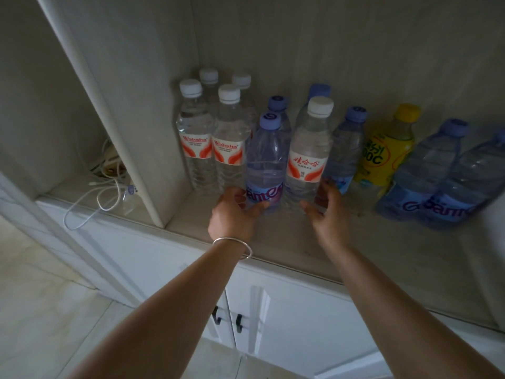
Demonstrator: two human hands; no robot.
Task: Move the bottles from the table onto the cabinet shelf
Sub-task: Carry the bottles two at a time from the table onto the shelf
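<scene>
On the cabinet shelf stand several water bottles. My left hand wraps the base of a blue-capped bottle with a purple label, which stands upright on the shelf. My right hand holds the base of a white-capped bottle with a red and white label right beside it, also upright. Behind and to the left stand white-capped bottles in a cluster. To the right are more blue-capped bottles, a yellow drink bottle and two larger blue-labelled bottles.
A vertical divider panel bounds the shelf on the left. Beyond it lie a white cable and charger. White cabinet doors with black handles are below the shelf. Light floor tiles show at lower left.
</scene>
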